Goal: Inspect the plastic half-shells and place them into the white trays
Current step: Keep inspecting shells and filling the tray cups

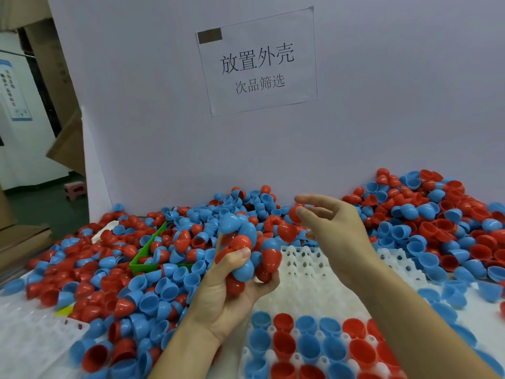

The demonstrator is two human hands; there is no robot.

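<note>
My left hand (226, 294) grips a bunch of several red and blue half-shells (247, 255), raised above the white tray (308, 280). My right hand (336, 228) is lifted to the right of it and pinches a single red half-shell (294, 213) between thumb and fingertips. The tray's near rows (308, 343) hold blue and red half-shells standing open side up; its far cells are bare. Loose red and blue half-shells are heaped to the left (114, 272) and right (437, 222) of the tray.
A green bin (144, 248) sits half buried in shells at centre left. Another white tray (30, 337) lies at the lower left. A white board with a paper sign (257, 61) walls off the back. Cardboard boxes (68, 149) stand beyond the left edge.
</note>
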